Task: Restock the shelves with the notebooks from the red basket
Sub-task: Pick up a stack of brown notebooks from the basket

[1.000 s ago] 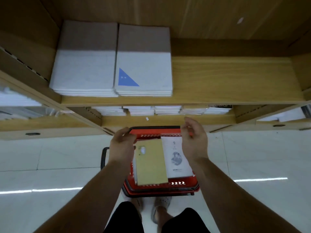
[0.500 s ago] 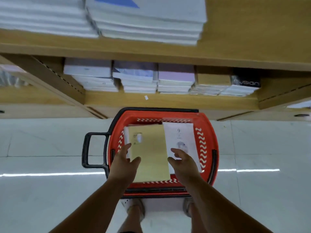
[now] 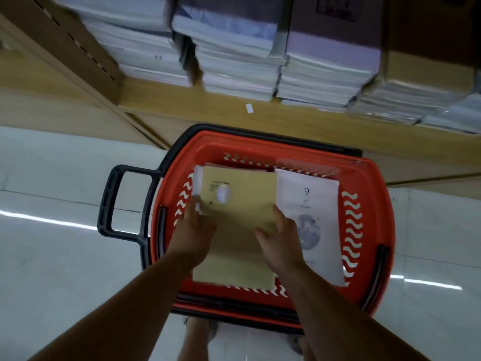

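Note:
The red basket (image 3: 369, 183) stands on the floor below the shelf. Inside it lies a tan notebook (image 3: 239, 201) on top of a stack, with a white notebook (image 3: 309, 188) marked "9" to its right. My left hand (image 3: 194, 233) grips the tan notebook's left edge. My right hand (image 3: 279, 242) grips its right edge, fingers curled over the side. Both forearms reach down into the basket.
The low wooden shelf (image 3: 208, 105) behind the basket carries several stacks of notebooks (image 3: 239, 56), packed side by side. A black handle (image 3: 112, 201) juts from the basket's left. White tiled floor (image 3: 52, 256) lies around it; my feet show beneath.
My head has tipped down and closer to the basket. Both hands dropped from in front of the shelf into the basket and took hold of the tan notebook's edges.

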`<state>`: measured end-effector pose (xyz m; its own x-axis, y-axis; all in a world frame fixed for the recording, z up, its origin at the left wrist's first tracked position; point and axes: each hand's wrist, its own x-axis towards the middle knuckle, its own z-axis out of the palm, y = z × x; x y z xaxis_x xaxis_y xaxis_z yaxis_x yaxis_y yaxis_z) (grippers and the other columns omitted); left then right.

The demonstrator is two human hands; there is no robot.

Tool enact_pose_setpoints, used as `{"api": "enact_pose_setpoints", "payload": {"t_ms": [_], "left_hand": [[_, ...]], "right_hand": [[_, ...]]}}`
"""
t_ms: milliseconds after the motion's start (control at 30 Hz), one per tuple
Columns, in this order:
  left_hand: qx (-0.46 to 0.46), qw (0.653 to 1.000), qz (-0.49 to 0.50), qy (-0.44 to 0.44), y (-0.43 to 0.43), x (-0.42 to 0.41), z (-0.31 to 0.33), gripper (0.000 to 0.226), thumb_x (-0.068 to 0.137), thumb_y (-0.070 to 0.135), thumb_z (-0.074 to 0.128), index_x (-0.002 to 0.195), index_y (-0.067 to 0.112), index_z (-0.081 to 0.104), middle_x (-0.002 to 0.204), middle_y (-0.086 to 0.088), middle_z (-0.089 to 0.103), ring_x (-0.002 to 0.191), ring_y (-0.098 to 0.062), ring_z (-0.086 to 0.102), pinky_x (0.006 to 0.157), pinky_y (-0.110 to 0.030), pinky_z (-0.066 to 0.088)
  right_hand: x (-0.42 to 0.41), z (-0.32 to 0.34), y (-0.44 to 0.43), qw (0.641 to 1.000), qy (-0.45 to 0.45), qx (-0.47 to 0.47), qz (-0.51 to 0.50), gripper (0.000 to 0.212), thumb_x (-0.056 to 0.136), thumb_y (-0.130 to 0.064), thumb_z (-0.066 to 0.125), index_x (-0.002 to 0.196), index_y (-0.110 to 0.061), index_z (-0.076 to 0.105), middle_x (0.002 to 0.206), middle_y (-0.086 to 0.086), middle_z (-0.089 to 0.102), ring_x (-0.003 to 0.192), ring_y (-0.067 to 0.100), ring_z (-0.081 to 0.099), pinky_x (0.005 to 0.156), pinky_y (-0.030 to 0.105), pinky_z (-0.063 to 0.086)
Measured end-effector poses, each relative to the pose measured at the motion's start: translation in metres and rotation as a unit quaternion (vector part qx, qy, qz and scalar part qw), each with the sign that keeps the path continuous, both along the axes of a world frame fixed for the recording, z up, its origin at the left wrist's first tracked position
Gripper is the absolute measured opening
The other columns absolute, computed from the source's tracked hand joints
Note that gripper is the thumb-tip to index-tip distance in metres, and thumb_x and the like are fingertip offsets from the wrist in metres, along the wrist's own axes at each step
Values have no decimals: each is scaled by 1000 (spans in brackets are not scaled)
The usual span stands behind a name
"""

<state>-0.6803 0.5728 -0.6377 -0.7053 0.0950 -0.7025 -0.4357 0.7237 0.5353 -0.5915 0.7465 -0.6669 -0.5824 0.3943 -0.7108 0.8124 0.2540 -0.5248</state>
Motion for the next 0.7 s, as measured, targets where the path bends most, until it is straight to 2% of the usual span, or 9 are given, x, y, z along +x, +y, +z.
{"api": "enact_pose_setpoints", "payload": {"t_ms": [67, 167, 233, 267, 367, 433, 500, 600, 700], "left_hand": [[0, 1000, -8, 5, 2, -1, -3, 55, 93, 23, 58, 136, 47, 35, 110, -3, 68, 86, -21, 71, 67, -50, 62], [-15, 1000, -7, 3, 0, 2, -6, 65, 83, 43, 56, 141, 51, 26, 119, -12, 63, 98, -29, 68, 75, -52, 61], [-36, 999, -13, 10, 1, 5, -8, 83, 76, 55, 49, 152, 50, 14, 131, -17, 55, 113, -37, 60, 87, -56, 57], [-46, 999, -16, 10, 2, 7, -7, 85, 78, 54, 49, 154, 48, 11, 135, -19, 51, 118, -39, 55, 93, -57, 54], [-46, 999, 6, 16, 4, 7, -1, 82, 90, 33, 56, 157, 48, 11, 135, -18, 47, 121, -40, 50, 96, -57, 51], [-1, 999, 30, 19, -3, 5, -2, 82, 84, 29, 55, 153, 55, 18, 133, -11, 49, 119, -37, 54, 91, -57, 55], [51, 998, 40, 21, -9, 4, -3, 86, 75, 28, 52, 149, 61, 24, 136, -4, 52, 121, -33, 58, 89, -57, 57], [111, 993, 30, 3, -4, 5, 12, 90, 82, 9, 54, 150, 60, 23, 139, 8, 52, 125, -25, 56, 95, -55, 55], [129, 991, 46, -2, -5, 8, 19, 92, 92, -6, 52, 150, 59, 22, 132, 20, 53, 126, -20, 55, 101, -51, 52]], "right_hand": [[-2, 3, -3, 1000, 1, 25, -9, 78, 86, -36, 69, 153, -44, 29, 137, 3, 49, 116, 23, 59, 92, 45, 57], [-4, 3, -8, 999, -4, 54, -3, 83, 92, -30, 69, 159, -31, 20, 143, 9, 42, 126, 29, 49, 102, 48, 50], [-8, -1, -12, 998, -8, 54, -7, 81, 92, -32, 66, 159, -33, 20, 140, 12, 43, 119, 32, 54, 95, 50, 54], [-10, -1, -13, 999, -10, 44, -11, 80, 91, -34, 65, 158, -36, 22, 136, 11, 45, 113, 33, 58, 89, 50, 57], [-15, -1, -12, 999, 6, 6, -33, 76, 88, -38, 64, 155, -44, 28, 132, 7, 52, 106, 26, 64, 84, 48, 61], [-16, 0, -9, 999, 7, -1, -38, 74, 92, -34, 64, 156, -42, 28, 133, 7, 51, 109, 27, 64, 86, 48, 60], [-15, -3, -6, 999, 6, 0, -42, 73, 94, -32, 63, 156, -42, 27, 136, 8, 51, 106, 29, 66, 83, 47, 61], [-13, -1, -5, 999, -2, -13, -50, 73, 95, -31, 63, 156, -42, 25, 138, 9, 48, 105, 28, 65, 77, 40, 61], [-11, 5, -3, 998, -1, -33, -47, 70, 95, -30, 64, 152, -46, 28, 127, 5, 42, 107, 30, 61, 72, 33, 55]]}}
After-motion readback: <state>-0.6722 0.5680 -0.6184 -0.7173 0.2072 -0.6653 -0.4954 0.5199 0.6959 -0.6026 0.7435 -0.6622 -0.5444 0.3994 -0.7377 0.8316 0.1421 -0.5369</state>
